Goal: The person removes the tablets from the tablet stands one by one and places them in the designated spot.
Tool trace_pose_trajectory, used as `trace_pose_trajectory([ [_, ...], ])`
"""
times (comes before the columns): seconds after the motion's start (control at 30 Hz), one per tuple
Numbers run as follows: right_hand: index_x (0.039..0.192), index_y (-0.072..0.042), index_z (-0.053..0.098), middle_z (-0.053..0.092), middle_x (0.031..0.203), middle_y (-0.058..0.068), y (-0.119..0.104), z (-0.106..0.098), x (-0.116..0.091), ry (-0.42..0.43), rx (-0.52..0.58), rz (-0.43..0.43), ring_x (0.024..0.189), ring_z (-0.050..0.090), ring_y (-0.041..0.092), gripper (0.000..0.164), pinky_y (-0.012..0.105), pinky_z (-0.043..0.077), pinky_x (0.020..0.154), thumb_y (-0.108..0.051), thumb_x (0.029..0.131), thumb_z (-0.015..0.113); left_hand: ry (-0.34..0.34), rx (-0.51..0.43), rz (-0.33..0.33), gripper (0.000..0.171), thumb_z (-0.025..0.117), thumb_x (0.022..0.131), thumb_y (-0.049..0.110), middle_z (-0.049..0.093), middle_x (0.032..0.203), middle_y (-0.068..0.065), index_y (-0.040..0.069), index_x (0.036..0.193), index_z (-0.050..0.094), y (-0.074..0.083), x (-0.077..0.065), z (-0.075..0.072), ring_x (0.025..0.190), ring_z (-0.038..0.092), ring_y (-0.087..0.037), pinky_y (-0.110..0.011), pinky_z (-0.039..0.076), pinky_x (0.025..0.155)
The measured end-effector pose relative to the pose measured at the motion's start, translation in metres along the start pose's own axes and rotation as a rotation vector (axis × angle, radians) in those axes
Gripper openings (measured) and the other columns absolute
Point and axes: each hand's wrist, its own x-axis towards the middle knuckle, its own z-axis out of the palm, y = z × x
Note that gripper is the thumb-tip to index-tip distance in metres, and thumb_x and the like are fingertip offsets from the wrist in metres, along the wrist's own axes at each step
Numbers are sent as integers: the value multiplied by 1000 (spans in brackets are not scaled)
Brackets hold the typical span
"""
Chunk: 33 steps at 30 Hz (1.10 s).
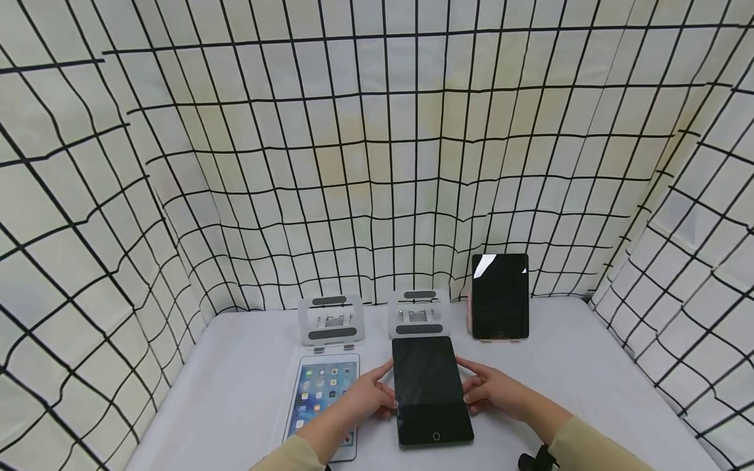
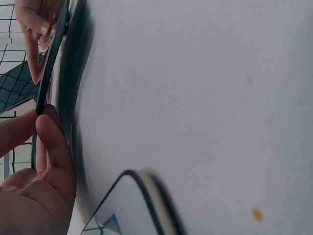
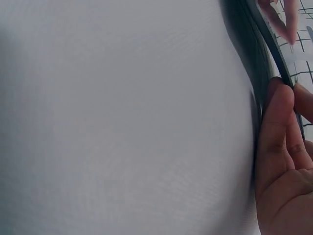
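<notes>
A black tablet [image 1: 429,386] with a dark screen lies between the two hands, screen up, in the head view. My left hand [image 1: 366,396] pinches its left long edge, and my right hand [image 1: 497,392] pinches the right one. Both wrist views show the thumb on one face and fingers around the edge, with a dark shadow beside the tablet on the cloth. Left of it, partly behind the left forearm, is a white tablet [image 1: 313,392] with its screen lit and app icons showing.
Two white folding stands with grey pads, a left stand [image 1: 332,334] and a middle stand [image 1: 419,329], are at the back. Another black tablet [image 1: 501,297] leans upright on a stand at back right. White cloth [image 1: 589,386] covers the table; black-grid walls [image 1: 412,163] surround it.
</notes>
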Motion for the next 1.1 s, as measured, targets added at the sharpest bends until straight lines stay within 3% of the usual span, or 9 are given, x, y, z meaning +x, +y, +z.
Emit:
trace_pose_trajectory([
  [0.43,157,-2,21,63,92,8,-9,2,-8,-9,-10,54,72,61,15,85,30,57,69,5,85,66,-13,40,-56,87,71,77,-11,64,80,-8,6,154,34,0,-2,3,60,62,-15,-26,54,56],
  [0.73,156,-3,22,64,92,8,-8,1,-7,-10,-8,88,73,62,16,84,31,57,70,5,85,65,-32,96,-115,83,72,80,-8,68,78,-10,8,153,37,3,0,3,62,67,-16,-24,54,55],
  [1.1,156,-3,24,63,91,10,-7,-1,-4,19,-55,107,73,62,18,84,32,57,68,6,84,66,-29,126,-138,83,72,80,-9,69,71,-13,8,153,37,3,7,7,53,66,-13,-24,53,49],
])
